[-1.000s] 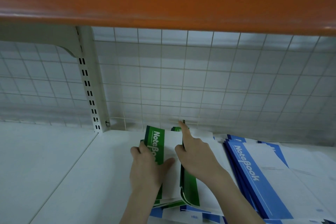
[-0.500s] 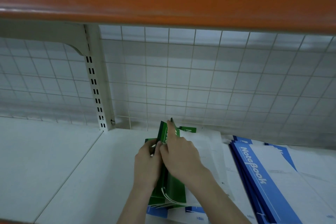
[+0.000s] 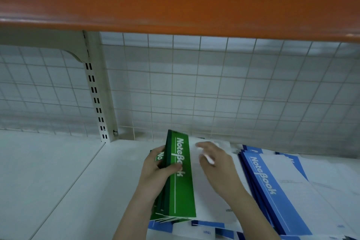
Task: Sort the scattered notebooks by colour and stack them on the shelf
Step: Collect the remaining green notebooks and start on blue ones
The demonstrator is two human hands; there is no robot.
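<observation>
Gripping green notebooks (image 3: 182, 181) at spine edge, thumb over cover: left hand (image 3: 155, 171). Lying on white shelf (image 3: 58, 171), green notebooks. Resting on their white cover, fingers blurred, grip unclear: right hand (image 3: 216, 163). Right of green notebooks: blue notebooks (image 3: 272, 187), stacked.

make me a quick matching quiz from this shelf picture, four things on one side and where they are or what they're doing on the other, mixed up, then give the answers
Things:
1. green notebooks
2. blue notebooks
3. left hand
4. right hand

Descriptions:
A. stacked at the right of the shelf
B. lying on a white cover
C. gripping the green spines
D. gathered between the two hands

Pairs: 1-D, 2-A, 3-C, 4-B
</observation>
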